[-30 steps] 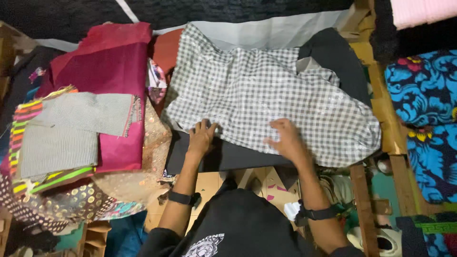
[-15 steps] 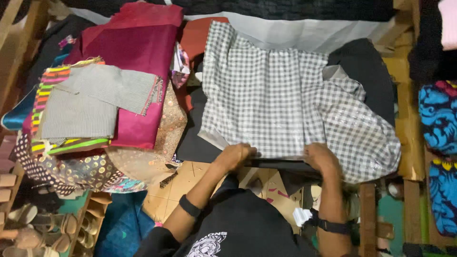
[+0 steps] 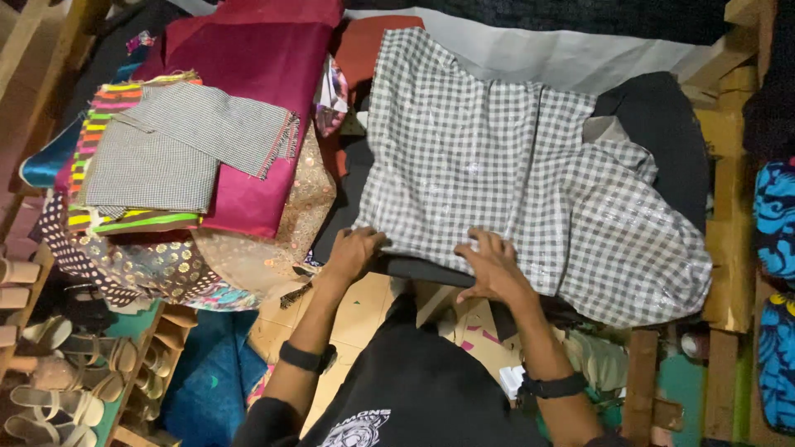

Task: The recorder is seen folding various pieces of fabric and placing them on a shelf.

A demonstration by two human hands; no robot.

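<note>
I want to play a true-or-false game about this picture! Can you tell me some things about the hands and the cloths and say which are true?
1. Both hands rest on the checked cloth. True: the left hand and right hand press its near edge.
2. The checked cloth is red and yellow. False: it is grey and white.
3. A magenta cloth lies left of it. True.
4. The right hand holds scissors. False: it lies flat on the cloth, holding nothing.

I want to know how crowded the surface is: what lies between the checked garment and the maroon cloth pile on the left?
In the head view, between the checked garment and the maroon cloth lie a small patterned fabric scrap and red cloth.
</note>
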